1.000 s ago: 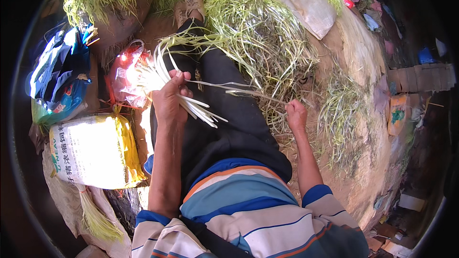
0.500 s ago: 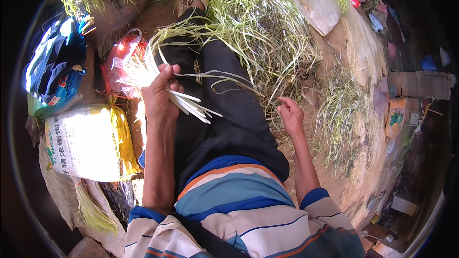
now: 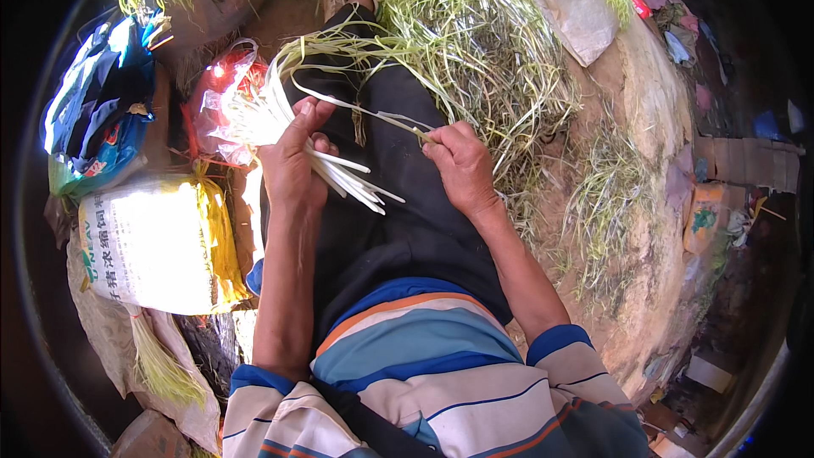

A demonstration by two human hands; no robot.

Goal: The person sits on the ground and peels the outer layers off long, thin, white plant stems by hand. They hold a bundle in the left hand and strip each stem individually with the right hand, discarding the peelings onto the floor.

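My left hand (image 3: pixel 298 155) is closed around a bunch of long stalks (image 3: pixel 352 182) with white stems and yellow-green leaves. The white ends stick out to the right of the fist, and the leaves arch over my legs. With thumb and fingers, my right hand (image 3: pixel 462 168) pinches the end of a single pale stalk (image 3: pixel 381 115), which stretches across from the bunch. A large heap of similar loose stalks (image 3: pixel 483 59) lies on the ground beyond my right hand.
At left are a white and yellow woven sack (image 3: pixel 157 246), a blue plastic bag (image 3: pixel 102 110) and a red bag (image 3: pixel 225 89). A tied bundle of stalks (image 3: pixel 165 365) lies at lower left. More scattered stalks (image 3: pixel 610 195) and a pale plastic sheet (image 3: pixel 577 13) are at right.
My right hand has moved up and left from beside the heap and has taken hold of a stalk's end. My left hand keeps its bunch, nearly in place.
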